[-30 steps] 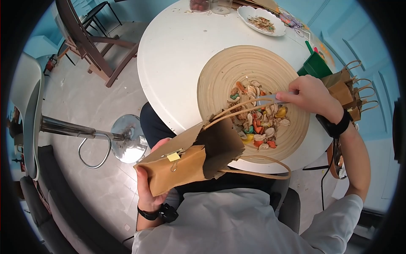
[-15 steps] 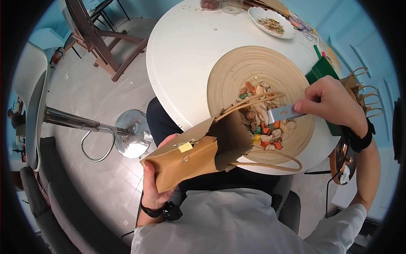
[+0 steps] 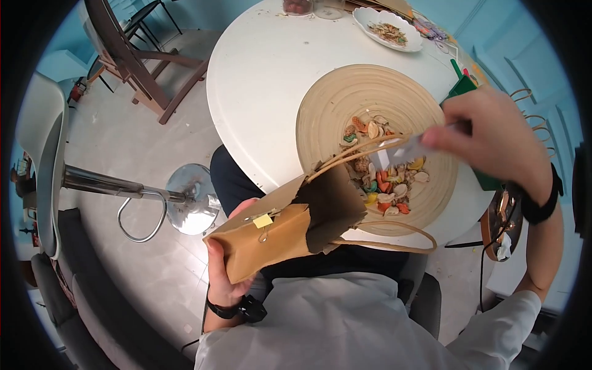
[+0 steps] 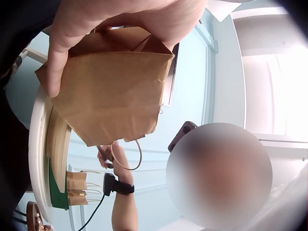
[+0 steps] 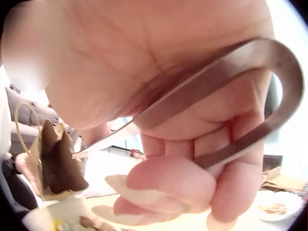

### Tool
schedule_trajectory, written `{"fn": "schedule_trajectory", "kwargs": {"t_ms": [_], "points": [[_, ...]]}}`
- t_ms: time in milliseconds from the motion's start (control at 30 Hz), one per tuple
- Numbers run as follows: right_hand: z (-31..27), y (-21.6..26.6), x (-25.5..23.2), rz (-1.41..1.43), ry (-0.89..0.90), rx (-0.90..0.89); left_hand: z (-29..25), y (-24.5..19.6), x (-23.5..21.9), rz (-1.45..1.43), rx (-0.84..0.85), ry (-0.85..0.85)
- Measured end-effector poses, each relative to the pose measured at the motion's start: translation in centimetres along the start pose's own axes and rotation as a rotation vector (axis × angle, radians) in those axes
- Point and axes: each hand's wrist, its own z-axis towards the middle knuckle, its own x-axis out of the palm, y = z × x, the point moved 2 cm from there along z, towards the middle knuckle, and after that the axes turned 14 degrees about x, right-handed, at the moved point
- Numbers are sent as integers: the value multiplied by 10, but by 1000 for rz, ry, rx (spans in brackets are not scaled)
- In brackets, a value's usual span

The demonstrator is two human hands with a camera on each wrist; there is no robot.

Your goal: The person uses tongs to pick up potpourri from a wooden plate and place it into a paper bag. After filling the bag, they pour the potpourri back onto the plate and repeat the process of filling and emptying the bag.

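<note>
Metal tongs (image 3: 399, 154) over the dried pieces (image 3: 401, 192), paper bag (image 3: 265, 250) tilted beside them

The right hand (image 3: 496, 135) has its grip closed round the metal tongs, which reach over the round wooden tray (image 3: 330, 95). In the right wrist view the tongs show as one bent strip of bright metal lying along the palm, the fingers folded against it. In the head view their tips are blurred, so it is impossible to tell whether a piece is caught between them. The dried pieces lie in a loose heap on the tray: cream, orange, green, yellow and brown.

The left hand (image 3: 225, 271) has its grip on the base end of the paper bag, thumb along one side. The bag leans over on its side, its dark mouth turned toward the heap. One cord handle crosses in front of the tongs in the head view; the other loops out past the tray's near edge.

A small yellow tag (image 3: 263, 221) sits on the bag near a thin metal clip; whether it carries any writing is too small to tell. In the left wrist view the bag's base is plain brown paper.

The tray rests on a round white surface (image 3: 253, 86). Farther back stands a white scalloped plate (image 3: 362, 21) with dry scraps; a green container (image 3: 462, 86) is partly hidden behind the right hand. Small paper bags (image 4: 77, 181) stand near the container.
</note>
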Motion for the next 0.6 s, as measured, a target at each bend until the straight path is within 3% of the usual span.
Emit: {"fn": "schedule_trajectory", "kwargs": {"t_ms": [100,267,433,600], "points": [[15,-57,13,-111,26,226,2,0,2,-2,-1,13],[17,-107,43,-191,154,379,2,-2,4,-10,14,49],[15,-82,58,-98,325,285,-2,-1,-2,-10,3,58],[16,-48,71,-29,297,195,-5,-2,-2,-23,2,35]]}}
